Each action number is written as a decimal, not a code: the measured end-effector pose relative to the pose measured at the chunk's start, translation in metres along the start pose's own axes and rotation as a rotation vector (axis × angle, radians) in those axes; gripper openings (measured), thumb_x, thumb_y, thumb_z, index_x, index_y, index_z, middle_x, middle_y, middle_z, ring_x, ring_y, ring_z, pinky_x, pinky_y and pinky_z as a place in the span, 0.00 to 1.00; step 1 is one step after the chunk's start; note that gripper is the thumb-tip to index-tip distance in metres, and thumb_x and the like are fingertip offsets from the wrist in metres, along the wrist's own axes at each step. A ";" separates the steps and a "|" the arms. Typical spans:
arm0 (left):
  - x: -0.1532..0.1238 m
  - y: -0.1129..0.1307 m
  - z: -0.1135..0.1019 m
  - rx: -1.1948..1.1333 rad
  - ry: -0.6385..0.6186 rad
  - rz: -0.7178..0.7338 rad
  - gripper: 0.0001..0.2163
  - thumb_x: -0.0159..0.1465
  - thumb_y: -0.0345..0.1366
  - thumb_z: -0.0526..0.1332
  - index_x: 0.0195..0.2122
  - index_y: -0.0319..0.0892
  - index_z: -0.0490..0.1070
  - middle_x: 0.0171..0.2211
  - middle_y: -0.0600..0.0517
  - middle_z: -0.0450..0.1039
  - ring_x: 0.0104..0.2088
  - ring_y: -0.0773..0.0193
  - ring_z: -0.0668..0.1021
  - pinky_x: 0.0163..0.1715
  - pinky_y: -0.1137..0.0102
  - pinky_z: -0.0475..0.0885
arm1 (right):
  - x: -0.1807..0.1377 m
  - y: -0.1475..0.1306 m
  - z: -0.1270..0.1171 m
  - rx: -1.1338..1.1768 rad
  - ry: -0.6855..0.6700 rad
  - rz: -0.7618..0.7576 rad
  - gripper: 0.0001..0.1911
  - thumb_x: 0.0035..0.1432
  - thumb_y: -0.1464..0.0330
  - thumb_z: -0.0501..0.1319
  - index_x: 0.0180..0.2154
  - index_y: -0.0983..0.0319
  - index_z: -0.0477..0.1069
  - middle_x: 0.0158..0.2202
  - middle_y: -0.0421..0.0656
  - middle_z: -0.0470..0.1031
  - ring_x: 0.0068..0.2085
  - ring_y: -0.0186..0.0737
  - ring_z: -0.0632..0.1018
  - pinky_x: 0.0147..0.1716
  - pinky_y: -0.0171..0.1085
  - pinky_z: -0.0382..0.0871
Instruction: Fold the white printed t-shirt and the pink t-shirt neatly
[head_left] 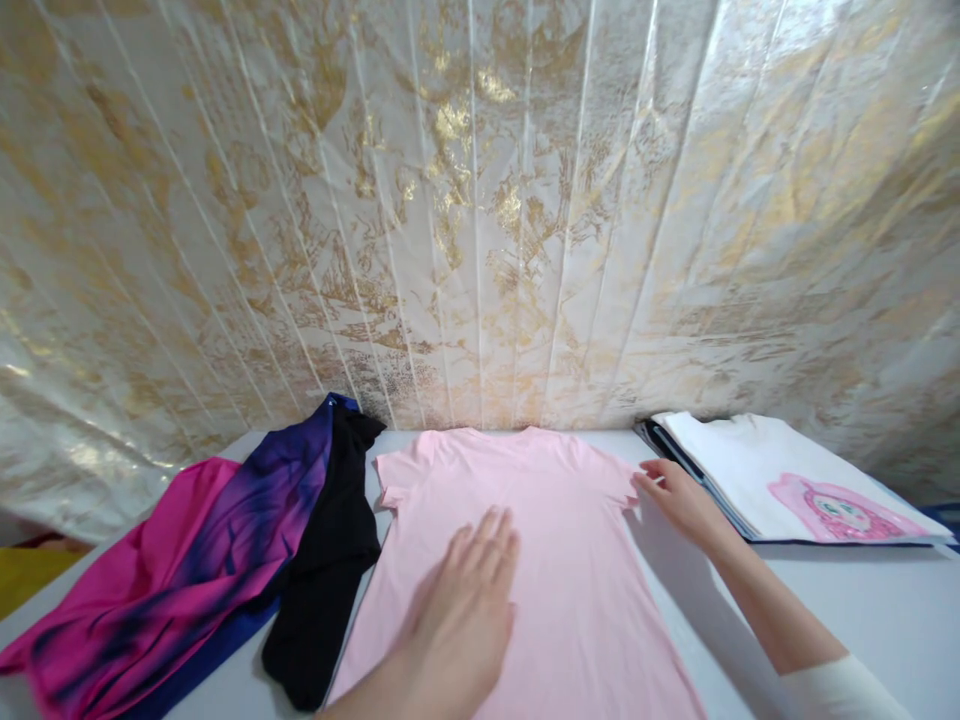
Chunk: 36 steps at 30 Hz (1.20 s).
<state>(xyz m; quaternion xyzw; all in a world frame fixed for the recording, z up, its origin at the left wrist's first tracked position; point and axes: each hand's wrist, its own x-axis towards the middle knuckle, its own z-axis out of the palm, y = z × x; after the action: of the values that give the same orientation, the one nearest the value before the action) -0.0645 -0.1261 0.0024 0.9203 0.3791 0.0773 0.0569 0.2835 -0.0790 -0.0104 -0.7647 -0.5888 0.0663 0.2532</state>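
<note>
A pale pink T-shirt (555,560) lies spread flat on the white table, its neckline toward the back curtain and its short sleeves out to the sides. My left hand (472,590) is over the shirt's chest, palm down with the fingers stretched out. At the right sleeve's outer edge, my right hand (679,500) has thumb and fingertips closed on the hem. Below the frame's bottom edge, the lower end of the shirt is out of sight.
To the left lie loose clothes: a pink and purple garment (247,510) and a black one (330,570). On the right sits a stack of folded clothes, topped by a white shirt (757,480) with a pink print. A gold-patterned curtain (480,220) hangs behind the white table (840,610).
</note>
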 end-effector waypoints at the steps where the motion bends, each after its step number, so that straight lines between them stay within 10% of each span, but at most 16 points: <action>1: 0.012 0.016 0.000 -0.072 -0.041 0.122 0.25 0.68 0.37 0.49 0.66 0.38 0.54 0.68 0.46 0.42 0.68 0.55 0.47 0.65 0.55 0.47 | 0.003 0.003 -0.002 -0.038 -0.008 0.040 0.20 0.59 0.57 0.54 0.35 0.66 0.74 0.36 0.55 0.77 0.37 0.51 0.79 0.38 0.43 0.70; 8: 0.079 0.089 0.020 -0.386 -0.146 0.181 0.37 0.68 0.53 0.49 0.67 0.26 0.45 0.67 0.34 0.40 0.68 0.48 0.44 0.66 0.54 0.43 | 0.000 -0.016 0.015 -0.200 -0.089 0.021 0.15 0.55 0.57 0.60 0.26 0.61 0.68 0.32 0.49 0.75 0.32 0.45 0.77 0.30 0.38 0.62; 13: 0.076 0.091 0.030 -0.436 -0.186 0.190 0.36 0.68 0.53 0.47 0.67 0.27 0.45 0.68 0.36 0.33 0.68 0.48 0.38 0.66 0.51 0.38 | 0.008 -0.022 0.019 -0.155 -0.083 -0.027 0.06 0.60 0.65 0.56 0.33 0.60 0.66 0.26 0.43 0.75 0.29 0.42 0.76 0.26 0.34 0.57; 22: 0.083 0.085 0.027 -0.402 -0.055 0.259 0.25 0.72 0.45 0.44 0.65 0.36 0.54 0.65 0.41 0.54 0.66 0.55 0.55 0.64 0.57 0.51 | 0.008 -0.024 0.020 -0.034 0.025 -0.182 0.05 0.55 0.71 0.57 0.36 0.60 0.65 0.36 0.48 0.75 0.36 0.44 0.77 0.36 0.38 0.67; 27: 0.070 0.027 -0.001 -0.236 0.007 0.196 0.23 0.69 0.32 0.46 0.65 0.37 0.54 0.66 0.45 0.52 0.66 0.61 0.55 0.63 0.62 0.52 | -0.058 -0.048 0.017 0.109 0.083 -0.354 0.15 0.64 0.67 0.49 0.52 0.61 0.61 0.53 0.53 0.68 0.56 0.47 0.70 0.53 0.47 0.66; 32: 0.026 -0.066 0.000 0.018 0.096 -0.085 0.25 0.70 0.41 0.45 0.64 0.32 0.55 0.66 0.39 0.52 0.66 0.55 0.55 0.61 0.57 0.55 | -0.150 -0.070 0.026 0.112 -0.110 -0.483 0.25 0.69 0.62 0.46 0.65 0.58 0.49 0.67 0.50 0.52 0.66 0.46 0.57 0.60 0.49 0.61; 36: 0.003 -0.106 0.015 0.129 0.168 -0.169 0.25 0.71 0.44 0.43 0.64 0.36 0.57 0.65 0.41 0.54 0.65 0.54 0.59 0.60 0.55 0.58 | -0.164 -0.061 0.027 -0.103 -0.220 -0.516 0.31 0.67 0.56 0.50 0.67 0.60 0.49 0.68 0.50 0.49 0.67 0.53 0.52 0.62 0.58 0.52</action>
<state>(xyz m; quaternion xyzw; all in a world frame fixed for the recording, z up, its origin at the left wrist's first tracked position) -0.1325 -0.0500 -0.0296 0.8771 0.4631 0.1246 -0.0278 0.1714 -0.2131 -0.0375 -0.5897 -0.7905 0.0522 0.1573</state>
